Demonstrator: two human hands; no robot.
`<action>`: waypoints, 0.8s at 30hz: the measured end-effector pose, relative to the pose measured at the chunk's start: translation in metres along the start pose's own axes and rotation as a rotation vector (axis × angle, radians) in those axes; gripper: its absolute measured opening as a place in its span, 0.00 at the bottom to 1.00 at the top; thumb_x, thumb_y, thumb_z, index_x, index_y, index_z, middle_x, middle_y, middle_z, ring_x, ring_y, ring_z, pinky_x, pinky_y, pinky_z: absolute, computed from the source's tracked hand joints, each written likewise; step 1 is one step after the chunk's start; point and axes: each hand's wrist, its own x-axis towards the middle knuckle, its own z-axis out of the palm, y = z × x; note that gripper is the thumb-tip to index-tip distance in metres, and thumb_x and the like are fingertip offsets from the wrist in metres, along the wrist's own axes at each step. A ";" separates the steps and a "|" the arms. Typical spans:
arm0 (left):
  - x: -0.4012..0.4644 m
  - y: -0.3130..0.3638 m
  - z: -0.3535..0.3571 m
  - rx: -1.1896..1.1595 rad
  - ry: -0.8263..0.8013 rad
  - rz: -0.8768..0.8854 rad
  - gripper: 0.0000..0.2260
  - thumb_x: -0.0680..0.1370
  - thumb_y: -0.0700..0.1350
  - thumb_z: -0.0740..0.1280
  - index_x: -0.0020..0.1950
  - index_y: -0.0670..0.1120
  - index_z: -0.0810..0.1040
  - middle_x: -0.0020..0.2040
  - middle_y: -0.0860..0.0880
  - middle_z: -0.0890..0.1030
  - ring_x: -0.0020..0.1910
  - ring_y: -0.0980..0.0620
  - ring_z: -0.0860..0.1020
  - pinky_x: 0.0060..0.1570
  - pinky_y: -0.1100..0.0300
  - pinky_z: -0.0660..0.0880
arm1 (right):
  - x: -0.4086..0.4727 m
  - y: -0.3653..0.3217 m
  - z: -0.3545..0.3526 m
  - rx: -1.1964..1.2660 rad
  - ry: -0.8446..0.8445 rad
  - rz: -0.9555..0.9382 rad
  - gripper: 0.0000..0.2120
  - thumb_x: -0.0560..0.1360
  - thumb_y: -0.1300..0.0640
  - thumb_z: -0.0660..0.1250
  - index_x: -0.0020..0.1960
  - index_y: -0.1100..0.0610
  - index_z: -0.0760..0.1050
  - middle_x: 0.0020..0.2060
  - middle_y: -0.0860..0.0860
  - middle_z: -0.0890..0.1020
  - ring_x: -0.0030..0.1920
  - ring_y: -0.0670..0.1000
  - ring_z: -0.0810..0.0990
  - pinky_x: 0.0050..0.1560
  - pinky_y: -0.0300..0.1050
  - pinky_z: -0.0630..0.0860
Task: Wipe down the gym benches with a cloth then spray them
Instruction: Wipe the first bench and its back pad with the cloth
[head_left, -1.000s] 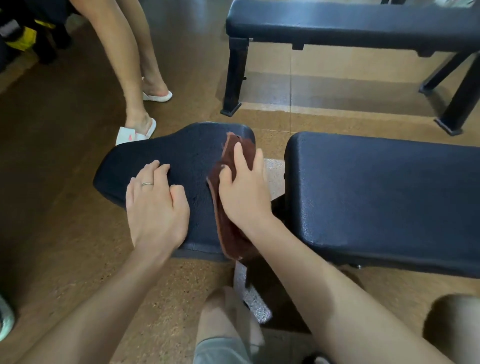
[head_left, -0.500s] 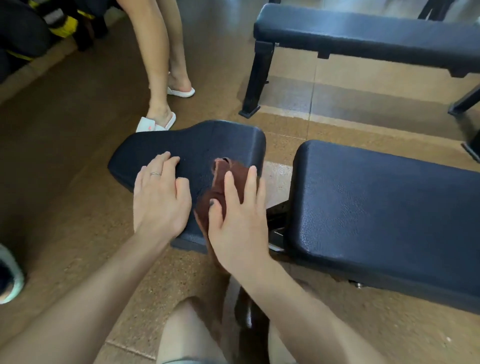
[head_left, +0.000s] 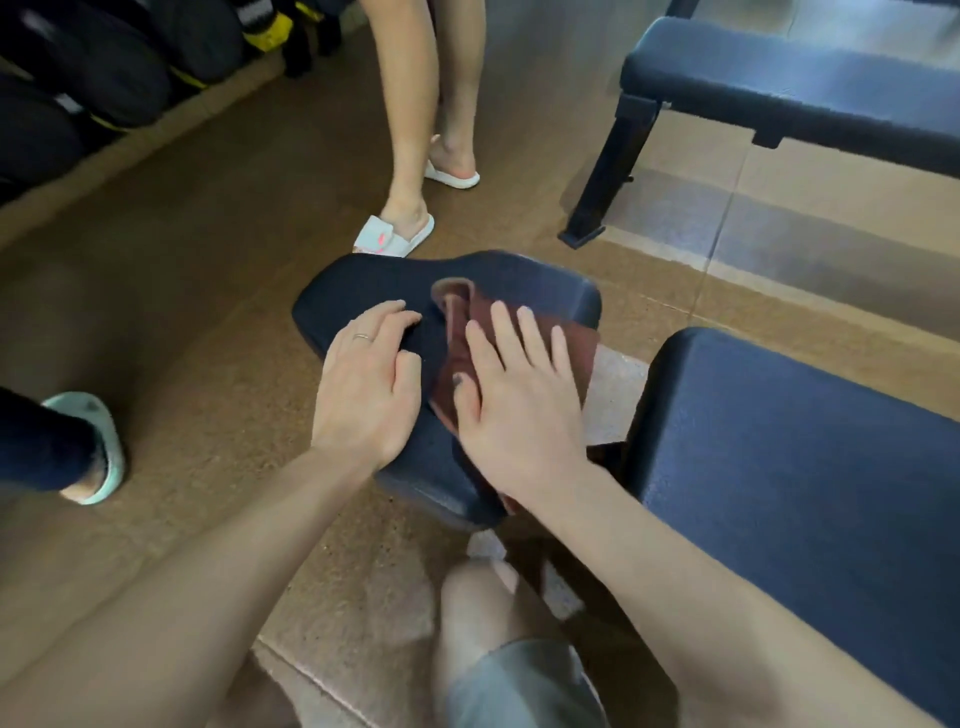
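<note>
The right hand (head_left: 519, 415) presses flat, fingers spread, on a dark red cloth (head_left: 576, 348) at the right edge of the black padded bench seat (head_left: 363, 291). The left hand (head_left: 369, 389) rests open beside it, gripping nothing. No writing is readable.

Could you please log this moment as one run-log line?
step: wiping | right hand: flat on cloth | left hand: bracing seat pad | spray: not in view

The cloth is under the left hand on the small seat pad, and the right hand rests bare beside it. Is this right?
Not quite: the hands are swapped. The head view shows the cloth under the right hand on the small seat pad, and the left hand bare beside it.
</note>
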 end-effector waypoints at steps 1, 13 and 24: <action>-0.001 0.000 0.000 -0.010 0.004 0.003 0.28 0.79 0.52 0.47 0.73 0.48 0.74 0.76 0.50 0.72 0.77 0.52 0.65 0.79 0.53 0.57 | -0.010 -0.003 0.000 0.016 0.004 -0.056 0.30 0.82 0.46 0.47 0.81 0.54 0.64 0.81 0.56 0.63 0.81 0.59 0.59 0.81 0.61 0.54; -0.001 -0.010 0.010 -0.181 0.129 -0.365 0.29 0.82 0.53 0.51 0.83 0.46 0.55 0.84 0.49 0.52 0.83 0.50 0.48 0.82 0.47 0.46 | 0.148 -0.007 0.002 -0.063 -0.135 -0.331 0.23 0.86 0.46 0.48 0.78 0.48 0.66 0.76 0.51 0.71 0.75 0.57 0.70 0.75 0.58 0.63; 0.001 -0.009 0.005 -0.399 0.061 -0.336 0.33 0.78 0.49 0.52 0.83 0.43 0.54 0.84 0.50 0.45 0.81 0.55 0.39 0.77 0.60 0.40 | 0.139 0.057 -0.020 0.117 -0.087 0.347 0.28 0.79 0.36 0.43 0.65 0.48 0.73 0.66 0.60 0.78 0.65 0.64 0.76 0.68 0.61 0.71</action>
